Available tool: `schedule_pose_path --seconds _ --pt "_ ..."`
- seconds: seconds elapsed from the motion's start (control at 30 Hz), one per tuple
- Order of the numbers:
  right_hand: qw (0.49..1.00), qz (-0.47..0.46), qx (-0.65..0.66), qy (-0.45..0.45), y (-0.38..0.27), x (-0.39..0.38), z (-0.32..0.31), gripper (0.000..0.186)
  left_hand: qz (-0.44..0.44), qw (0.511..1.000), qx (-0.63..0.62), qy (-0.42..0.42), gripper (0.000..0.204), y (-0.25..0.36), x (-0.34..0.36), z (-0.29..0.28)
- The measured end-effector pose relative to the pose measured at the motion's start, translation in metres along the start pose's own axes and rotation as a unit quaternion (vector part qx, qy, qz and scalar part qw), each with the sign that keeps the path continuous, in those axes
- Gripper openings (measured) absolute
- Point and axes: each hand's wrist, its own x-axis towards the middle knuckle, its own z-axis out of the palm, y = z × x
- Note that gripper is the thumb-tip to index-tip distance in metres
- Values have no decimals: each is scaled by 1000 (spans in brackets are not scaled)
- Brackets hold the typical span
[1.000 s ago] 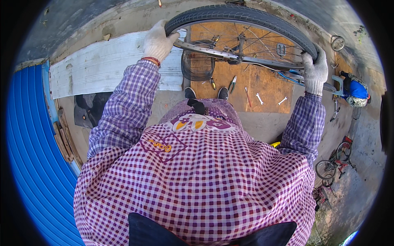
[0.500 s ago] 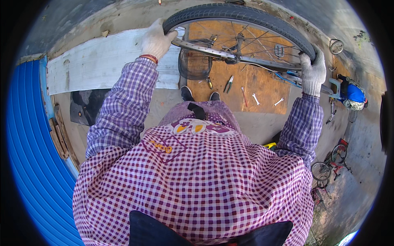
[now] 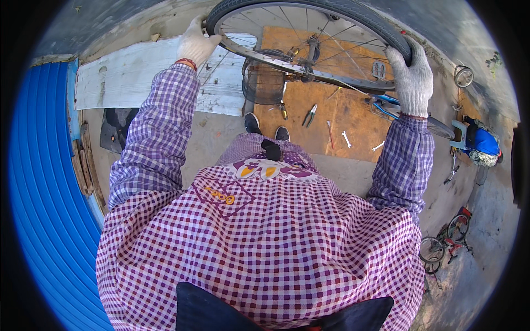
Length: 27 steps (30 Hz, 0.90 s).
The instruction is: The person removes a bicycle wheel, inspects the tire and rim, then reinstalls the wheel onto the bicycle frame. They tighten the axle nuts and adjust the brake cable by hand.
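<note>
Black-tyred, spoked metal bicycle wheel (image 3: 313, 43) hangs above the brown wooden board (image 3: 353, 105), fingers of my white-gloved left hand (image 3: 195, 45) and right hand (image 3: 414, 74) pinching its edge, and one slack grip could tip it.

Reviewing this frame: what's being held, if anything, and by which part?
A bicycle wheel, held by its outer edge, at the tyre: left hand on its left side, right hand on its right.

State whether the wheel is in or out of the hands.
In: the left hand and right hand grip its tyre at opposite sides.
</note>
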Motion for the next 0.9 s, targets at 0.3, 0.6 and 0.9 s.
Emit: schedule_pose_path --seconds 0.3,0.6,0.9 --pt "993 -87 -71 34 -8 9 -24 67 -165 951 32 -260 66 -88 -125 33" --pt "974 -199 -106 21 -87 10 -24 51 -248 902 26 -353 61 -134 -288 61" --pt "966 -193 -169 41 -102 -8 -16 44 -243 905 -7 -350 58 -135 -299 57"
